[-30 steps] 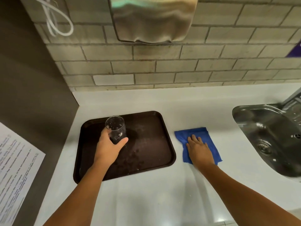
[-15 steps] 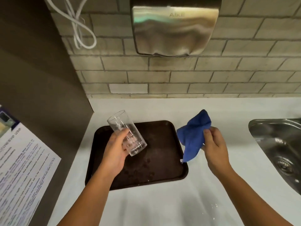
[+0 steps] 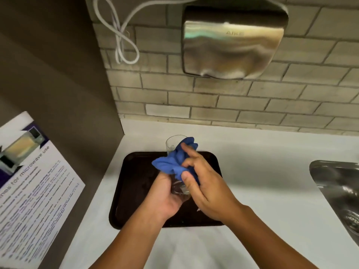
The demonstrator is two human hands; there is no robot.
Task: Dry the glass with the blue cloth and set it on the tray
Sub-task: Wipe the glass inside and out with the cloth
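Note:
A clear drinking glass is held up above the dark brown tray, its open mouth pointing away from me. My left hand grips its base from below. The blue cloth is bunched around the glass's middle and right side, pressed there by my right hand. Cloth and fingers hide most of the glass; only its rim and part of its base show. The tray lies flat on the white counter under both hands.
A steel sink is set into the white counter at the right. A metal hand dryer and a looped white cable hang on the brick wall. A dark side panel at the left carries a printed notice.
My right hand picked the blue cloth off the counter and brought it left onto the glass. My left hand lifted the glass off the tray and tilted it.

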